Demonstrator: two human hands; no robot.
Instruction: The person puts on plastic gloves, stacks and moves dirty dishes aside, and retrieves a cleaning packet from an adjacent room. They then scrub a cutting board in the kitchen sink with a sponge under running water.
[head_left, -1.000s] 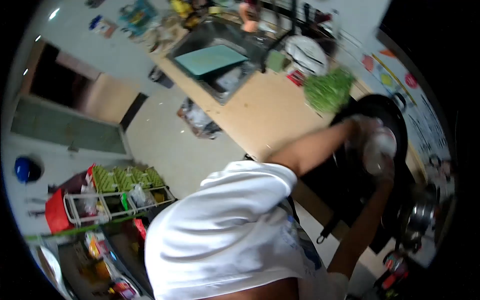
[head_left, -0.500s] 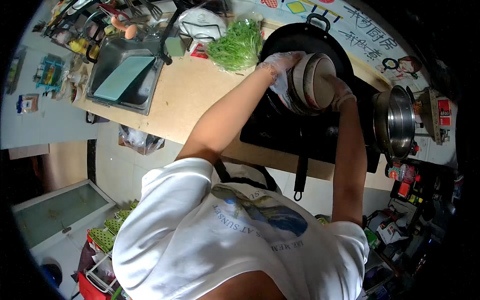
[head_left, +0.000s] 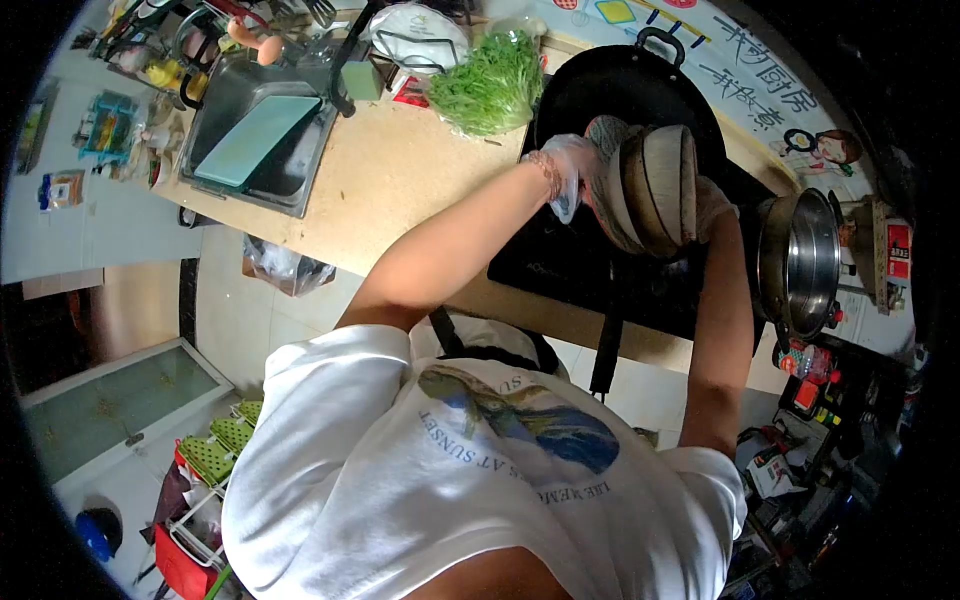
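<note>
A stack of bowls (head_left: 652, 190) is tipped onto its side above the black cooktop (head_left: 560, 255), rims facing right. The outermost bowl at the left has a patterned outside. My left hand (head_left: 572, 172), in a clear plastic glove, grips the stack from the left. At the right end, my right hand (head_left: 712, 208), also gloved, holds the bowls by the rim side; its fingers are partly hidden behind them. Just behind the bowls lies a large black wok (head_left: 600, 90) with a loop handle. A long black handle (head_left: 606, 350) sticks out over the counter's front edge.
Leafy greens (head_left: 490, 85) in a plastic bag lie on the wooden counter (head_left: 400, 150), left of the wok. A pale green cutting board (head_left: 255, 140) leans in the steel sink (head_left: 205, 190). At the right stands a steel pot (head_left: 800, 265). Bottles (head_left: 812, 362) are below it.
Both hands have shifted the bowls slightly right and toward me. The bowls have turned so their sides show more and the pale inside less.
</note>
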